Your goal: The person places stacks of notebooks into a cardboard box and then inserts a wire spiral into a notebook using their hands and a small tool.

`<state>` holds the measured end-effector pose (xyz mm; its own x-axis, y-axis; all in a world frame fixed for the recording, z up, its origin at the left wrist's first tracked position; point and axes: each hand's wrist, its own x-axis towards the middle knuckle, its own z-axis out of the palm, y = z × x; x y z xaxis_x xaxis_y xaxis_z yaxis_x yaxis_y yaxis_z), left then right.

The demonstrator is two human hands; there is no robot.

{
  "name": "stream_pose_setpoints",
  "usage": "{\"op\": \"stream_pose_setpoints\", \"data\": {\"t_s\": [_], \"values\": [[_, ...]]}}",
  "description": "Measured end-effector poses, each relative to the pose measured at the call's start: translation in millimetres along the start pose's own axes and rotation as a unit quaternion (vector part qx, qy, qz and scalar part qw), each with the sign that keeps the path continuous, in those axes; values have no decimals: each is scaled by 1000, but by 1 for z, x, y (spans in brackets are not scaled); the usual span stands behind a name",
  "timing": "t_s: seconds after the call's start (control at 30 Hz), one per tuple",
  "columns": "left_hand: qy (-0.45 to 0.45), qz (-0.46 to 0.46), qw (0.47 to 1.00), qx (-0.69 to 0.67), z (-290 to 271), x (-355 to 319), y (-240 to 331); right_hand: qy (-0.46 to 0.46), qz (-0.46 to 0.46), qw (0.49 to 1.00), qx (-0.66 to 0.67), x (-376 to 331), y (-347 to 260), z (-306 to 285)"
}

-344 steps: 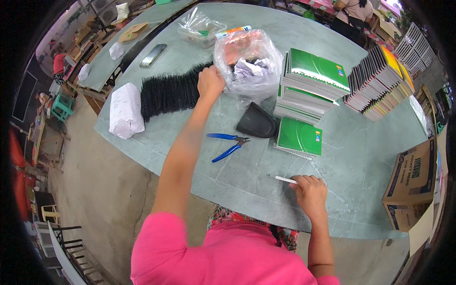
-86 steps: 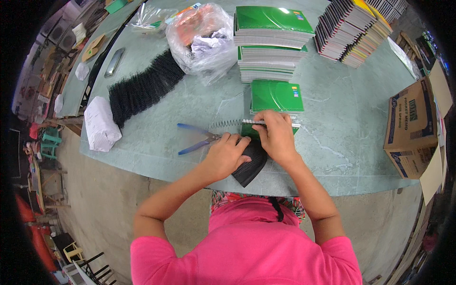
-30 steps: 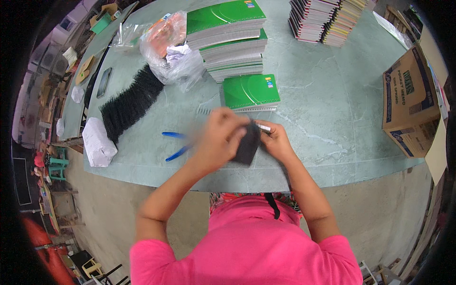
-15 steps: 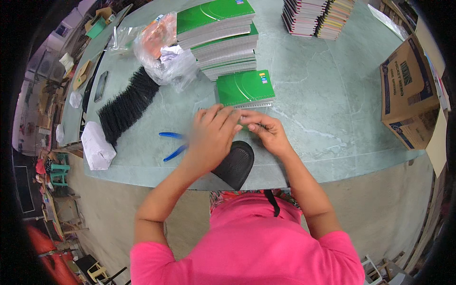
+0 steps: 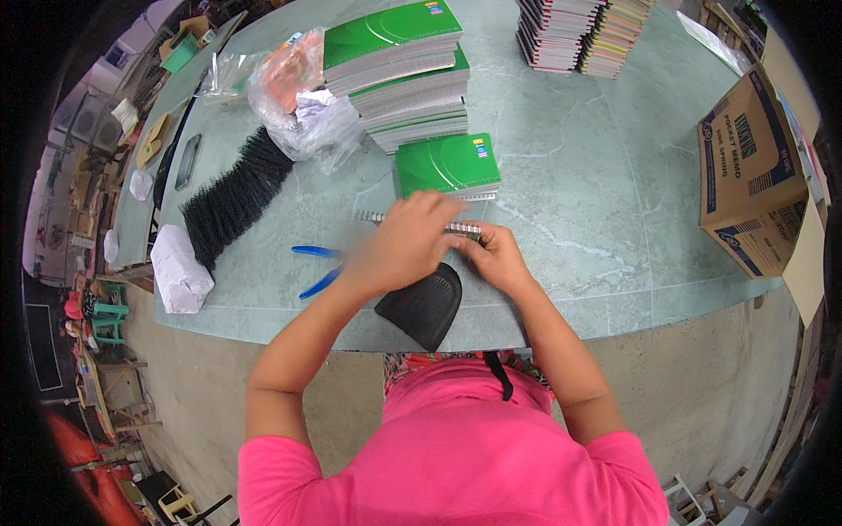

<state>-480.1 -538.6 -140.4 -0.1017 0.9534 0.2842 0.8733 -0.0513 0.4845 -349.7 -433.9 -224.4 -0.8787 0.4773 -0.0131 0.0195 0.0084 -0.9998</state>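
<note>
Here the left hand [image 5: 405,241], blurred, curls its fingers over a thin metal spiral wire [image 5: 373,216] that lies across the near part of the pale, marbled table [image 5: 614,175]; whether it truly pinches the wire I cannot tell. The right hand [image 5: 497,254] pinches the wire's other end between thumb and fingertips. Just beneath both hands a black, textured, fan-shaped cover sheet [image 5: 424,303] hangs slightly over the table's near edge. A single green glossy notebook [image 5: 445,164] with a spiral along its near edge lies flat just beyond the hands, in front of a tall stack of green notebooks [image 5: 399,66]. Blue-handled pliers [image 5: 314,267] rest on the table just left of the left forearm. Farther left a long bundle of black coils [image 5: 233,195] lies slantwise, with a white wrapped packet [image 5: 179,270] at its near end. A crinkled clear plastic bag [image 5: 298,105] sits beside the stack, and a brown cardboard box [image 5: 752,175] stands at the right.
</note>
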Motion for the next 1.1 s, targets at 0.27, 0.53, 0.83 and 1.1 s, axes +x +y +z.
{"op": "stream_pose_setpoints", "data": {"t_s": [0.27,0.53,0.83,1.1], "values": [[-24,32,993,-108,14,10,1,16,-31,997,-68,1,24,-5],[-18,72,996,-57,17,5,3,23,-53,996,-61,-1,23,-1],[-6,50,998,-47,16,12,6,31,-61,995,-72,-4,24,-5],[158,-27,987,7,-42,-28,-23,294,-176,927,-154,-60,-83,-99]]}}
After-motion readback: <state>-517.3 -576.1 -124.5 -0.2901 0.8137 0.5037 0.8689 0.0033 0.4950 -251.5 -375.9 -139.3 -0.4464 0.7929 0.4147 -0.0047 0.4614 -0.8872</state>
